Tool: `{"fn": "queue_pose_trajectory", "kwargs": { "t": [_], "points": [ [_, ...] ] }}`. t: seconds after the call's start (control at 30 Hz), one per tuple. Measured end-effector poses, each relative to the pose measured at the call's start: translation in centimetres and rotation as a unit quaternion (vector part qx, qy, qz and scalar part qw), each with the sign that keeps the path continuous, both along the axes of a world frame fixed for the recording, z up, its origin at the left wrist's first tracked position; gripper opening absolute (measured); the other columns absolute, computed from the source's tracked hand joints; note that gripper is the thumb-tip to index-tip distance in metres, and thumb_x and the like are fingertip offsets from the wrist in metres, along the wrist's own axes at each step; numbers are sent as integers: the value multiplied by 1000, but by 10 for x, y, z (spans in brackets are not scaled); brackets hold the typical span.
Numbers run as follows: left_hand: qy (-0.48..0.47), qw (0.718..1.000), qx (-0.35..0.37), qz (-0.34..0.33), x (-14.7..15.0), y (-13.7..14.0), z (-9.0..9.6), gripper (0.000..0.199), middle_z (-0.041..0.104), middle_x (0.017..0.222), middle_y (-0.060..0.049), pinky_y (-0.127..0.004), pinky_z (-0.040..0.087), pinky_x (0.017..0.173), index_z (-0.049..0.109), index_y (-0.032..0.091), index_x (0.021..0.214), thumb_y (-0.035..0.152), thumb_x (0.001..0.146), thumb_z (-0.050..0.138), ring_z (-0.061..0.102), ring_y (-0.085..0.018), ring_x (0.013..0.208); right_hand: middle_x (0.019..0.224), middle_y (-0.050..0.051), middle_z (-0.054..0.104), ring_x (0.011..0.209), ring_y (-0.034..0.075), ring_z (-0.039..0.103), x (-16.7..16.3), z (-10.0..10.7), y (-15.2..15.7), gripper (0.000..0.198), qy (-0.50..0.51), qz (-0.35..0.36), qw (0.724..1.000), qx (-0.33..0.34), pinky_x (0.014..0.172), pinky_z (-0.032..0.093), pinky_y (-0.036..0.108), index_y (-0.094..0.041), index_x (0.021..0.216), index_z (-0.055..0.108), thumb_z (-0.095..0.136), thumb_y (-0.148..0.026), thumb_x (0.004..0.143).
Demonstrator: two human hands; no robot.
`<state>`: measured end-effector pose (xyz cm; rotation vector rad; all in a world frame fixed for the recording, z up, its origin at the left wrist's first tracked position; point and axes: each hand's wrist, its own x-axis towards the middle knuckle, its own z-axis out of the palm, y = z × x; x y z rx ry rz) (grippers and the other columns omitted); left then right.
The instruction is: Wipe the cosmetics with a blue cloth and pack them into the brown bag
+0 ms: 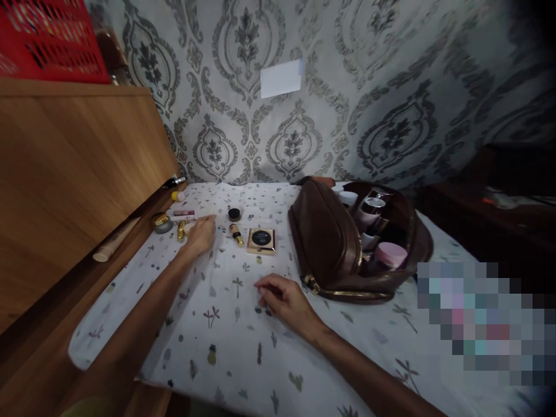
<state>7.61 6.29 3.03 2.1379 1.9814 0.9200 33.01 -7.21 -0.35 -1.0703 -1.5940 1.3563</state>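
My left hand (202, 234) rests low over the cloth at the left, fingers stretched to the right and palm down; its underside is hidden. Beside it lie a gold-capped tube (180, 231) and a pink lip gloss tube (184, 215). My right hand (284, 298) hovers near the middle with fingers loosely bent and thumb apart, holding nothing visible. Beyond it sit a square gold compact (261, 240), a small dark-and-gold bottle (236, 235) and a small round black pot (234, 215). To the right stands an unzipped brown makeup bag (325, 231).
Inside the bag are a pink-lidded jar (391, 255) and several bottles. A round grey-and-gold jar (161, 223) stands by the wooden cabinet (78, 191). A beige tube (115, 240) lies on the ledge. A red basket (52, 43) tops the cabinet; patterned wallpaper is behind.
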Motion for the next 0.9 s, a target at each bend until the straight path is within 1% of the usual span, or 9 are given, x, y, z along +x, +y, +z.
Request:
{"fn": "queue_pose_trajectory", "kwargs": {
  "t": [0.1, 0.2, 0.33, 0.4, 0.47, 0.57, 0.67, 0.77, 0.9],
  "points": [
    [-6, 1000, -1, -3, 6, -1, 6, 36, 74, 100, -9, -34, 48, 90, 64, 17, 122, 23, 93, 44, 66, -23, 94, 63, 0, 62, 47, 9, 49, 0, -1, 0, 19, 4, 0, 1000, -3, 45, 40, 20, -15, 91, 66, 56, -28, 81],
    [-17, 1000, 6, 15, 4, 0, 14, 42, 74, 96, -7, -31, 50, 79, 61, 16, 126, 26, 97, 32, 67, -21, 82, 61, -1, 61, 47, 10, 51, 0, -5, 1, 17, 3, -2, 1000, -4, 44, 40, 20, -16, 89, 65, 56, -28, 80],
    [6, 1000, -6, 18, 0, 2, 13, 37, 74, 100, -9, -34, 49, 84, 65, 16, 116, 26, 94, 38, 66, -24, 92, 60, -1, 60, 50, 12, 56, -1, -10, 4, 17, 14, -1, 1000, -1, 43, 40, 20, -17, 88, 65, 56, -29, 79],
    [28, 999, -29, -13, 2, -2, 7, 32, 74, 99, -8, -33, 49, 85, 69, 18, 104, 29, 94, 42, 66, -25, 94, 60, -1, 60, 51, 12, 56, -1, -12, 4, 18, 20, 1, 1000, 3, 43, 40, 20, -17, 88, 65, 55, -29, 79],
    [47, 997, -49, -46, 6, -10, 0, 34, 74, 97, -8, -34, 49, 85, 70, 19, 97, 36, 96, 40, 66, -25, 93, 60, -1, 60, 49, 12, 55, -1, -14, 5, 18, 25, 0, 1000, 8, 43, 40, 20, -17, 88, 66, 55, -28, 79],
    [68, 992, -63, -84, 10, -28, -7, 39, 73, 106, -8, -36, 48, 88, 69, 21, 102, 43, 98, 37, 65, -26, 99, 60, -2, 61, 48, 11, 53, -1, -15, 5, 17, 29, 1, 1000, 10, 42, 39, 20, -17, 88, 66, 56, -27, 79],
    [79, 988, -73, -114, 9, -47, -9, 39, 70, 116, -8, -38, 47, 93, 67, 23, 113, 48, 96, 42, 62, -28, 109, 60, -2, 61, 47, 10, 52, -2, -15, 5, 16, 28, 6, 1000, 8, 42, 38, 19, -17, 88, 66, 57, -27, 79],
    [76, 980, -73, -170, 8, -59, -8, 41, 67, 120, -9, -39, 46, 94, 63, 23, 122, 48, 94, 47, 61, -28, 110, 59, -2, 61, 46, 9, 52, -2, -14, 4, 15, 26, 2, 1000, 6, 42, 38, 19, -17, 88, 66, 57, -26, 80],
    [9, 971, -53, -232, 19, -68, -3, 36, 66, 114, -7, -36, 47, 91, 64, 21, 115, 44, 89, 57, 62, -25, 103, 64, -2, 61, 50, 9, 55, -2, -15, 4, 15, 32, 1, 999, 6, 42, 41, 18, -17, 91, 66, 60, -26, 81]
  ]
}}
